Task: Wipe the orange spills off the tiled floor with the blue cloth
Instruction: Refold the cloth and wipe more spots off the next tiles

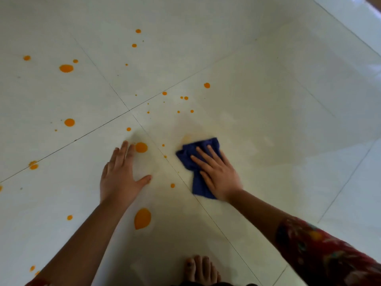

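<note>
Bare toes (201, 269) meet the bottom edge on the tiled floor (268, 79). At centre, the right hand (216, 172) presses flat, fingers straight, on the crumpled blue cloth (191, 153), which juts out past its fingertips and thumb side. The left hand (121, 174) lies flat and spread, holding nothing. Orange spills (66, 68) dot the left half. A pale smear (237, 124) spreads up and right of the cloth.

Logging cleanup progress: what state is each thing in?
right hand: fingers straight, pressing the blue cloth.
blue cloth: bunched, flat under that hand.
left hand: spread flat on the tiled floor.
tiled floor: faint smear beside the cloth.
orange spills: many unwiped, mostly left of cloth.
</note>
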`<state>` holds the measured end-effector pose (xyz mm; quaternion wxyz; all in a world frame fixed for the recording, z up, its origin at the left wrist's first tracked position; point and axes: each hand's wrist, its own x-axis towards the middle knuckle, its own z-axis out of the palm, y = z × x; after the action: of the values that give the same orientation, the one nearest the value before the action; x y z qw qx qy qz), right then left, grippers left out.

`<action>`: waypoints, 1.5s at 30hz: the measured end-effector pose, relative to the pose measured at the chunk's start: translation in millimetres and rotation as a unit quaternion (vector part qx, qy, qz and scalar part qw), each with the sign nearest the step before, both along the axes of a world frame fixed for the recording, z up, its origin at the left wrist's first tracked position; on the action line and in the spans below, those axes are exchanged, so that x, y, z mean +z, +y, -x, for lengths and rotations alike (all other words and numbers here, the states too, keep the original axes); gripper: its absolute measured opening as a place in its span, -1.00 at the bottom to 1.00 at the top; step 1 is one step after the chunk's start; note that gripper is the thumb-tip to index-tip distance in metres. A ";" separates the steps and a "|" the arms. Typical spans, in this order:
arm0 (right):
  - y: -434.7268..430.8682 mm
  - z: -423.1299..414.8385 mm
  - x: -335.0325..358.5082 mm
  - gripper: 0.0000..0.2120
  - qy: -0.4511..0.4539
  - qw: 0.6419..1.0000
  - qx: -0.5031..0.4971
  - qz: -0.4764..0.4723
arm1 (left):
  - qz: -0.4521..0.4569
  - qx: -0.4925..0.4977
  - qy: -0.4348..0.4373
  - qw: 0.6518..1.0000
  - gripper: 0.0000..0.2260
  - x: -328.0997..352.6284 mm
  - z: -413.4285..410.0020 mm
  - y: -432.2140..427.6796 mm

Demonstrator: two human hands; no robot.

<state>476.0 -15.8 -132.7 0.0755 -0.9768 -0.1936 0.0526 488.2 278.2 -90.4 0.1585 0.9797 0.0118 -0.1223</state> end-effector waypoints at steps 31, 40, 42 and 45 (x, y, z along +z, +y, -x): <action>-26.8 -182.5 1.3 -0.50 -0.008 0.929 -0.371 -0.016 | -0.050 0.011 0.079 0.996 -0.02 6.9 -12.4 8.9; 47.3 -193.6 1.5 -0.53 0.001 0.999 0.051 -0.004 | -0.059 0.007 0.077 0.995 -0.03 7.1 -12.0 10.4; 15.1 -174.7 -0.5 -0.54 0.011 0.989 0.147 -0.016 | -0.062 0.005 0.083 0.995 -0.03 6.8 -13.2 10.4; -16.3 -206.1 1.1 -0.54 -0.007 0.999 -0.051 -0.015 | -0.065 0.003 0.092 0.994 -0.02 8.8 -14.1 7.6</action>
<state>682.1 -32.1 -131.6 0.0911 -0.9845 -0.1449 0.0386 502.3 285.8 -81.7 0.0927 0.9725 0.0370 -0.2104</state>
